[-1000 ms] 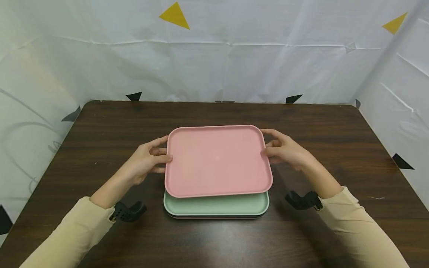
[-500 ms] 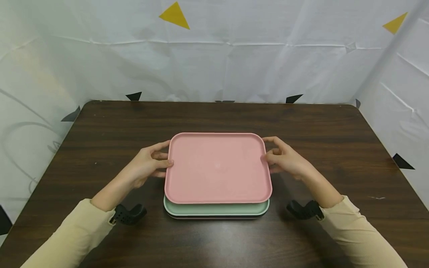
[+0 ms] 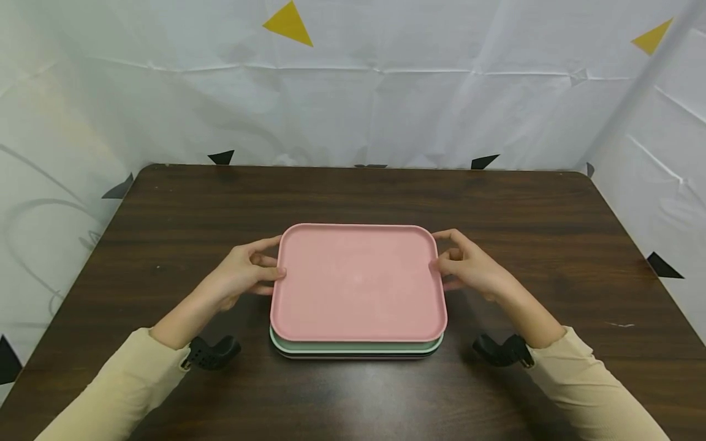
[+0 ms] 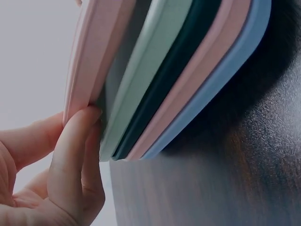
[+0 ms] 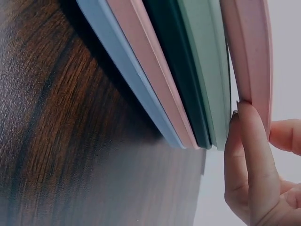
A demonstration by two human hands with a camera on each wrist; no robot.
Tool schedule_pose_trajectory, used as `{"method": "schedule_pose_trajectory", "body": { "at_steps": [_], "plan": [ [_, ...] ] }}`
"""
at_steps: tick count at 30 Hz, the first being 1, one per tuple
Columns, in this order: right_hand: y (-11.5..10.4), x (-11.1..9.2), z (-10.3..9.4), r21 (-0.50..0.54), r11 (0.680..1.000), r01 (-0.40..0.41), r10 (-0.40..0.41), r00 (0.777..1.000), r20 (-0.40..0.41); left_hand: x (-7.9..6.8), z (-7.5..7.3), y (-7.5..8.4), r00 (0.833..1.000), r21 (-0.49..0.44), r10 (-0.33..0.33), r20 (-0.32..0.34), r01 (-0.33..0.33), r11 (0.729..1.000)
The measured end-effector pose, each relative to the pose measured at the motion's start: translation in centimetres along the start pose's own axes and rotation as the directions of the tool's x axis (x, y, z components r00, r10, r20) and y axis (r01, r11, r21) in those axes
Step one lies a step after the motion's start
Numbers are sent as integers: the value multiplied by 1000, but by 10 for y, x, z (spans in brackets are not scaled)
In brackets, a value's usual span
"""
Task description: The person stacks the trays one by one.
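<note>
A pink rectangular tray (image 3: pixel 358 282) with rounded corners is held level by both hands, just over a stack of trays. My left hand (image 3: pixel 242 272) pinches its left edge, thumb on the upper rim and fingers beneath. On the opposite edge my right hand (image 3: pixel 466 263) pinches it the same way. Under it lies a light green tray (image 4: pixel 146 66), with a narrow gap showing between the two in the left wrist view. Below that come a dark green tray (image 5: pixel 176 70), another pink tray (image 5: pixel 150 70) and a blue tray (image 5: pixel 127 70) at the bottom.
The stack stands on a dark wood-grain table (image 3: pixel 353 398). White sheeting (image 3: pixel 353 110) with yellow and black triangles hangs behind and along the sides. Black wrist devices (image 3: pixel 212 353) sit on both forearms.
Both hands have lowered the pink tray toward the stack and nearer the person. Its earlier slant has levelled out, and less of the light green tray shows in front.
</note>
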State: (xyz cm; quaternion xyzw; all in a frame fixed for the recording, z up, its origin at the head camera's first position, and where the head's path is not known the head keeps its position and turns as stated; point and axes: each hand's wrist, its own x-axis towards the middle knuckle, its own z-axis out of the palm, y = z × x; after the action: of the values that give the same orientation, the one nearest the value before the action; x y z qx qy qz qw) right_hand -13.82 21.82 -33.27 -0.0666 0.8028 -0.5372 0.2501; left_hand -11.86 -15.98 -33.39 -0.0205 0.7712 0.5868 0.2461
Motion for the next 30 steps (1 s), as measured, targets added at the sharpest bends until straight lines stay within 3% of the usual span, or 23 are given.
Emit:
{"method": "schedule_pose_trajectory", "body": {
  "at_steps": [16, 30],
  "plan": [
    [2, -1, 1, -7, 1000, -26, 26, 1000, 5, -2, 1, 1, 1000, 59, -10, 8, 10, 998],
    [2, 2, 2, -4, 1000, -19, 19, 1000, 20, -2, -1, -6, 1000, 41, 1, 5, -2, 999]
  ]
}}
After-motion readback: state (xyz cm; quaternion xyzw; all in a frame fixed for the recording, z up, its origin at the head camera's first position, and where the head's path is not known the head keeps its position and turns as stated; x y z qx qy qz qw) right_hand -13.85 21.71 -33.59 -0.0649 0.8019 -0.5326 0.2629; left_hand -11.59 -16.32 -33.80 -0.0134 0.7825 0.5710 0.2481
